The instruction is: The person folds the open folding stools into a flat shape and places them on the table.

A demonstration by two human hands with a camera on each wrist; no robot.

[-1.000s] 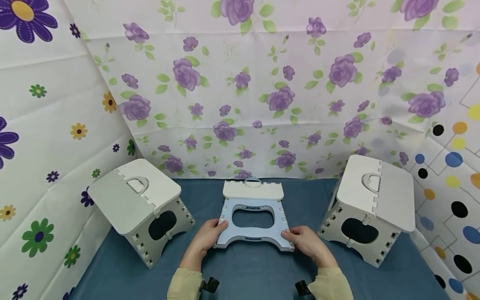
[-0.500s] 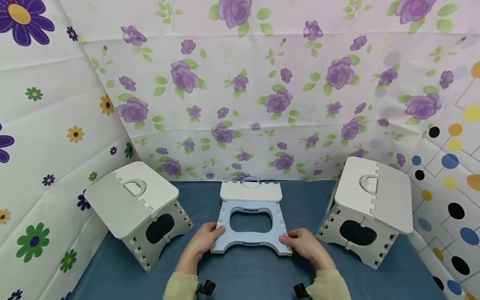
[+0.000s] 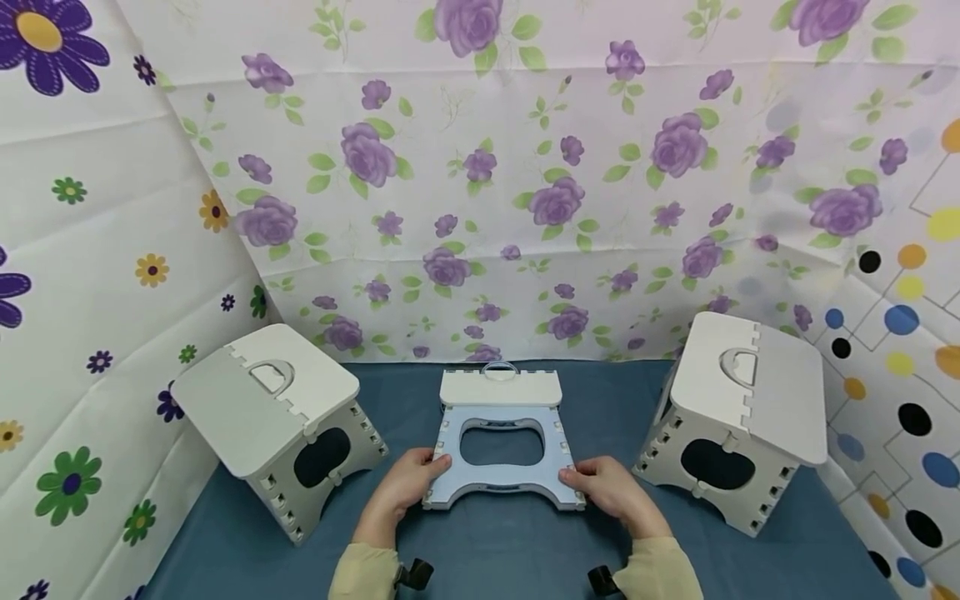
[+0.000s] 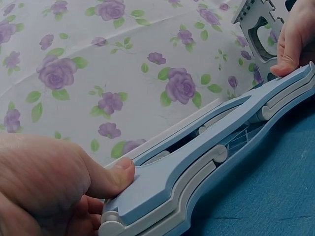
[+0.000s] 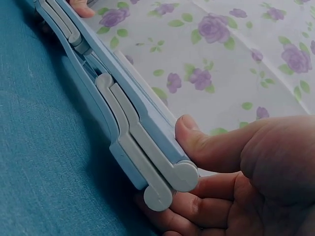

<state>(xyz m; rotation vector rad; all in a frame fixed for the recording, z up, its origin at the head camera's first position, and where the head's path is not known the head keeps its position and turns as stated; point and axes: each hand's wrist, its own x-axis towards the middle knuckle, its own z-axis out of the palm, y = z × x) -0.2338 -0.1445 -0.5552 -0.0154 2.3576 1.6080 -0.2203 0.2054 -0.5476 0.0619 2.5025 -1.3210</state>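
A folding step stool (image 3: 498, 475), light blue with a white top flap and a small handle, is folded flat in the middle of the head view. My left hand (image 3: 408, 483) grips its near left corner, thumb on the upper face. At the near right corner my right hand (image 3: 606, 490) holds it the same way. In the left wrist view the left thumb (image 4: 115, 179) presses the blue panel. The right wrist view shows the folded layers (image 5: 140, 147) edge-on, with fingers curled beneath. The stool's near edge sits slightly above the cloth there.
An unfolded white stool (image 3: 277, 400) stands to the left, and another white stool (image 3: 750, 408) to the right. Blue cloth (image 3: 502, 558) covers the table. A flowered curtain (image 3: 480, 208) hangs behind, with patterned sheets on both sides.
The head view has shifted slightly since the first frame. Both hands keep their grip on the folded step stool, which shows little movement.
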